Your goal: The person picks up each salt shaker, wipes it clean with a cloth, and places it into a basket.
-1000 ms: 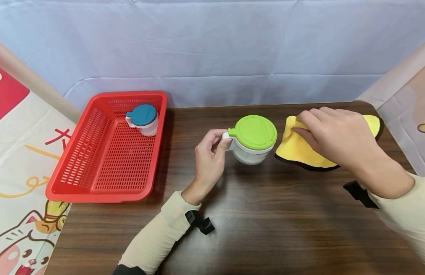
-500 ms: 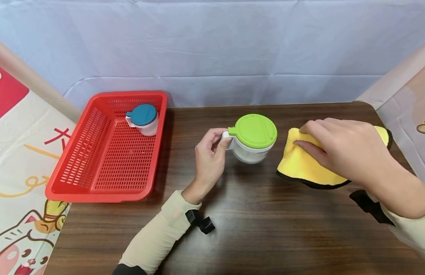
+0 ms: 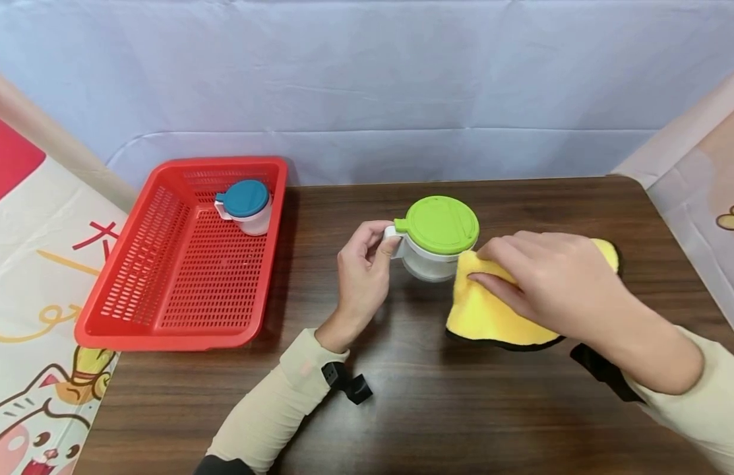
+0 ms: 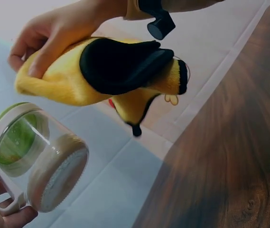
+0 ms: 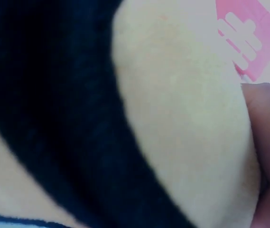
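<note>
A clear seasoning jar [image 3: 428, 267] with a green lid and white collar is held by its white handle in my left hand [image 3: 363, 277], thumb and fingers pinching it. The left wrist view shows the jar [image 4: 44, 156] tilted, its ribbed base exposed. My right hand [image 3: 556, 284] grips a folded yellow cloth [image 3: 491, 310] with black edging, just right of the jar; in the head view the cloth overlaps the jar's lower right side. In the left wrist view the cloth [image 4: 63, 85] hangs over the jar with its black edge folded. Blurred cloth [image 5: 182, 109] fills most of the right wrist view.
A red perforated plastic basket [image 3: 165, 342] stands on the left of the dark wooden table [image 3: 450, 409]. Inside its back right corner sits a similar jar with a blue lid [image 3: 246, 199]. A pale cloth backdrop [image 3: 372, 86] hangs behind the table.
My right hand first drew the yellow cloth slightly right and nearer, then brought it left against the jar's side in the head view. My left hand and the green-lidded jar have stayed nearly still.
</note>
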Action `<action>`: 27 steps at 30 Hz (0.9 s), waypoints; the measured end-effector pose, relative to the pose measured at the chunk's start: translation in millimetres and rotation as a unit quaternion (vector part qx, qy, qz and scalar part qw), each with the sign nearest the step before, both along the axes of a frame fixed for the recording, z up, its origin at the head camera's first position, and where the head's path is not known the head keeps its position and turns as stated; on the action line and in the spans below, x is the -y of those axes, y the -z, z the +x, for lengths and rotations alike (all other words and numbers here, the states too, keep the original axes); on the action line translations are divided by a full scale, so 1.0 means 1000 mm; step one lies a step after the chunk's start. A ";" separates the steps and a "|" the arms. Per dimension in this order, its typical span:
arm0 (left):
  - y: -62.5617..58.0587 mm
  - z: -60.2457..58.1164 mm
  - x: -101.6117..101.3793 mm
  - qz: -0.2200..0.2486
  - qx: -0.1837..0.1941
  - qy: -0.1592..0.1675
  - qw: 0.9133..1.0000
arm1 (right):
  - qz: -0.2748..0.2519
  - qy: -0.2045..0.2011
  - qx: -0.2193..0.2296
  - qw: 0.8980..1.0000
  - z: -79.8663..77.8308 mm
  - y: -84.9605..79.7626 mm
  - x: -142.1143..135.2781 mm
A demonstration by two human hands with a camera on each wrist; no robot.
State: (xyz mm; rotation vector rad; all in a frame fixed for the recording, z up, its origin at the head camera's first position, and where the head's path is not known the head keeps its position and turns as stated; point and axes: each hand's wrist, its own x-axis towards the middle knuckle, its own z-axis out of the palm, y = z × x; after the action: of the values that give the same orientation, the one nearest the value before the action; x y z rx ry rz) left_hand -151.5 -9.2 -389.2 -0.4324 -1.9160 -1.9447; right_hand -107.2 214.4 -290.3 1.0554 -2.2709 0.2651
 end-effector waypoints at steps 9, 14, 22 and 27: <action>0.002 0.001 -0.001 -0.009 -0.001 0.006 1.000 | -0.049 -0.023 -0.027 0.998 -0.004 0.011 0.035; 0.003 0.002 -0.001 -0.017 -0.001 0.013 1.000 | -0.058 -0.016 -0.037 0.998 -0.007 0.017 0.052; 0.003 0.003 -0.003 -0.016 -0.006 0.014 1.000 | -0.043 0.036 -0.029 0.998 -0.011 0.016 0.066; 0.003 0.003 -0.003 -0.008 -0.006 0.015 1.000 | -0.034 0.072 -0.013 0.997 -0.011 0.015 0.072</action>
State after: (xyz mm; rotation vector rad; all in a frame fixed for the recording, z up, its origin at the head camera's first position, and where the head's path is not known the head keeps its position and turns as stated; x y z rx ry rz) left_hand -148.3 -6.4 -392.0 -0.4803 -1.9293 -1.9425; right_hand -118.2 142.7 -305.5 0.8508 -2.2841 0.2658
